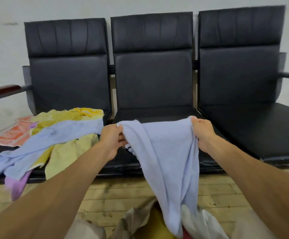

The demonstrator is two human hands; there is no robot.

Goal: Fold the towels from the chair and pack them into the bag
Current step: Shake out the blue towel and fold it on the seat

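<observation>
No legible text; print on the orange sheet (9,136) is blurred.

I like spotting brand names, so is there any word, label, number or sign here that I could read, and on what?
No text here can be read.
Print on the orange and white item at far left: too blurred to read.
A small dark tag on the light blue towel, by the left hand: too small to read.

Both arms outstretched, left grip (112,137) and right grip (202,133) clenched
</observation>
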